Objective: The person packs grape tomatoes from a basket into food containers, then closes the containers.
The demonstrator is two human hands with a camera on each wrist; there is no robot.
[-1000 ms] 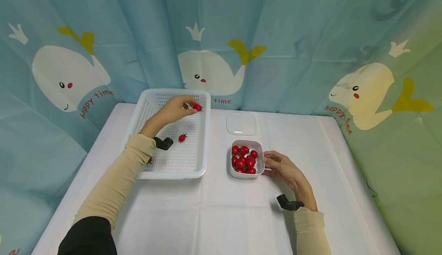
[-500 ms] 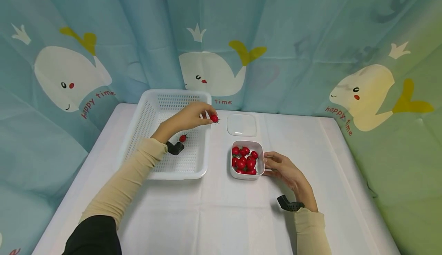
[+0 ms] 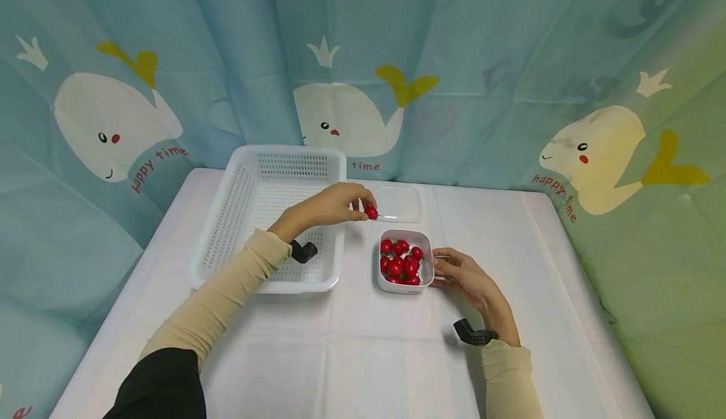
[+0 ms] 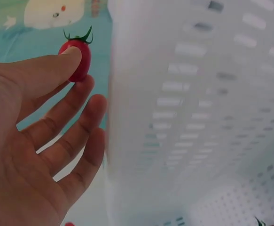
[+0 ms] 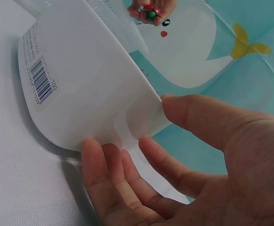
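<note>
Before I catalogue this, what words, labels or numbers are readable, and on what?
"happy time": blue-green fabric curtain, left and right.
"time": curtain, centre.
"e": curtain, lower left, cut off.
"700": white square plastic box, beside its barcode.
Too small or blurred: box's other print; faint curtain marks, upper right.

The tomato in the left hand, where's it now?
In the head view, the left hand pinches the tomato right of the white basket, by the lower-left corner of the clear lid, up-left of the white box.
</note>
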